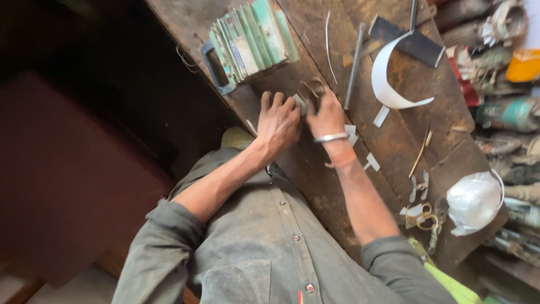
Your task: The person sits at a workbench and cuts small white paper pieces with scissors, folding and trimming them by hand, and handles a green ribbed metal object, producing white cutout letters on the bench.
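Metal piece (298,103), small and pale, sits pinched between the curled left hand (278,125) and right hand (325,117) mid-table (315,180); press it flat, fingertips clear.

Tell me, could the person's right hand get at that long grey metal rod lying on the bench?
Probably yes. The right hand works just beside the rod, whose near end lies close to the fingers, and nothing sits between them on the workbench.

Bench (394,141) noted as rough, stained wood; curved strip (385,84) as smooth white sheet metal; bangle (331,137) as polished metal.
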`<state>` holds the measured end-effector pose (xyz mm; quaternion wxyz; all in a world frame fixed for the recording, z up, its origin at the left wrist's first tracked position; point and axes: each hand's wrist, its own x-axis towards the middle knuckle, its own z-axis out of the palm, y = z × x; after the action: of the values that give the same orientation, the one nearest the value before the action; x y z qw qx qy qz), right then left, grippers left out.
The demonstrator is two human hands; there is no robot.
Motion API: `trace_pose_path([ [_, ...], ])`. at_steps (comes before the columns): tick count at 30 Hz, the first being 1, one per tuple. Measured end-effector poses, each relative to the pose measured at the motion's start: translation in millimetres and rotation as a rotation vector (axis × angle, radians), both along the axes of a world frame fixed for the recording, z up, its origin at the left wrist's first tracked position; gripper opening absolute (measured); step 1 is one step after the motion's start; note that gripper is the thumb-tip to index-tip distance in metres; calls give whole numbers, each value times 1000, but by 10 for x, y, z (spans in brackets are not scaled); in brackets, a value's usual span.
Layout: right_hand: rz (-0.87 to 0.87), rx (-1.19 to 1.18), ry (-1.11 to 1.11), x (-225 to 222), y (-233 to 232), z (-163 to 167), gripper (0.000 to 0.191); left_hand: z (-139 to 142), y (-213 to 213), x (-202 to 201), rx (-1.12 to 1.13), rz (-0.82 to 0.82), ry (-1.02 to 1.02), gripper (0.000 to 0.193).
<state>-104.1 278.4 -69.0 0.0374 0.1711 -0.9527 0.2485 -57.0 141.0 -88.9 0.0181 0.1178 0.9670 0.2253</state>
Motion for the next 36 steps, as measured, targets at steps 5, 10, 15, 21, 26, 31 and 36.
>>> trace_pose_path([
  [5,7,7,-105,437,349,-42,34,46,5,-290,125,205,143,37],
  [10,15,73,-246,935,656,17,37,46,99,-314,23,299,223,29],
  [15,-13,51,-235,1116,655,223,34,51,5,-299,402,160,-97,37],
  [21,129,-89,85,1103,526,411,56,126,-207,147,917,61,-551,52],
  [26,308,-217,-192,1076,478,367,50,122,-371,483,997,13,-625,32],
  [31,342,-461,-315,1082,449,304,36,315,-545,660,1026,-178,-416,14],
  [36,190,-680,-724,1132,531,309,25,598,-788,694,849,-539,-258,22],
])
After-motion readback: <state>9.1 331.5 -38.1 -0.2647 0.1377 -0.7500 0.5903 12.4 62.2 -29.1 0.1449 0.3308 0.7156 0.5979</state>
